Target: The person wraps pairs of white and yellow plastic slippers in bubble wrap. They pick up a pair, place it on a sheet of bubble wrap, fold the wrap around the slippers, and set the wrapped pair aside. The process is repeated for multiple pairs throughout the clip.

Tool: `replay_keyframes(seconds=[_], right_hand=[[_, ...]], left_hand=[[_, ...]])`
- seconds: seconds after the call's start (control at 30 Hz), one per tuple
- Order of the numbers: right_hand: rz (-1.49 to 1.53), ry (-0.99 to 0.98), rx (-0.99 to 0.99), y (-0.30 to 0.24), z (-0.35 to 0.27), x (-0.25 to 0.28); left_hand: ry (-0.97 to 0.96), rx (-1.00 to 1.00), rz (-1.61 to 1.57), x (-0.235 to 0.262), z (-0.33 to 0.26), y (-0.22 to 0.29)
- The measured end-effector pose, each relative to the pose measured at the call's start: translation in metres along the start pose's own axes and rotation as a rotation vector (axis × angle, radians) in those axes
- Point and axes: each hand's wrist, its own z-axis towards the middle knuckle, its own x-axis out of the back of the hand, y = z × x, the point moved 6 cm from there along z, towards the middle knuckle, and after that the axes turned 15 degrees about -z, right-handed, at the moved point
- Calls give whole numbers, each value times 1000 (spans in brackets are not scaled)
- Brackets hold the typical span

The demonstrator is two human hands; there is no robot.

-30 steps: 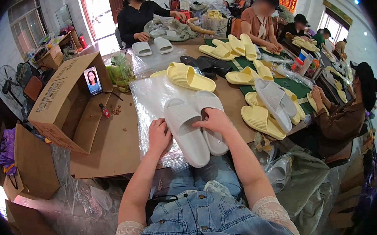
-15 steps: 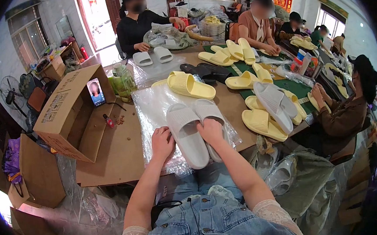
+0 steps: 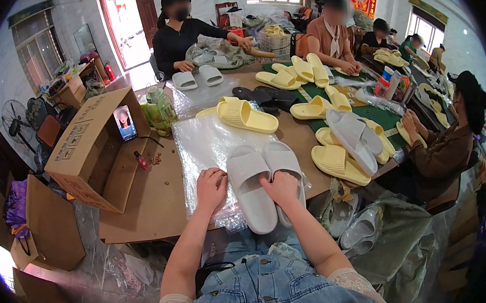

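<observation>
A pair of light grey slide slippers [image 3: 254, 202] lies side by side at the table's near edge, heels toward me and slightly over the edge. My right hand [image 3: 283, 188] grips the pair, its fingers reaching into the right slipper and its thumb at the left one's inner side. Just left of the pair, my left hand [image 3: 212, 188] rests with curled fingers on a stack of clear plastic bags [image 3: 197, 146]; what its fingertips hold is hidden. A yellow slipper [image 3: 245, 115] lies on the bags' far end.
Several yellow slippers [image 3: 340, 164] and a grey slipper [image 3: 350, 135] are heaped at right. Black slippers [image 3: 267, 98] lie farther back. An open cardboard box [image 3: 93, 150] holding a phone [image 3: 124, 123] stands left, beside a green jar [image 3: 160, 109]. Co-workers sit around the table.
The grey pair has moved toward me and a little right with my right hand. My left hand has shifted slightly nearer and stays beside the pair.
</observation>
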Motion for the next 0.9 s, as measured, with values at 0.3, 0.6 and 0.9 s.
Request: replay_keyframes(seconds=[0.3, 0.6, 0.9], right_hand=[[-4, 39, -11, 1, 1, -14], [8, 56, -11, 3, -1, -12], [13, 54, -12, 2, -2, -8]], left_hand=[[-7, -12, 16, -1, 1, -1], [0, -21, 11, 0, 2, 2], [-10, -5, 2, -1, 2, 0]])
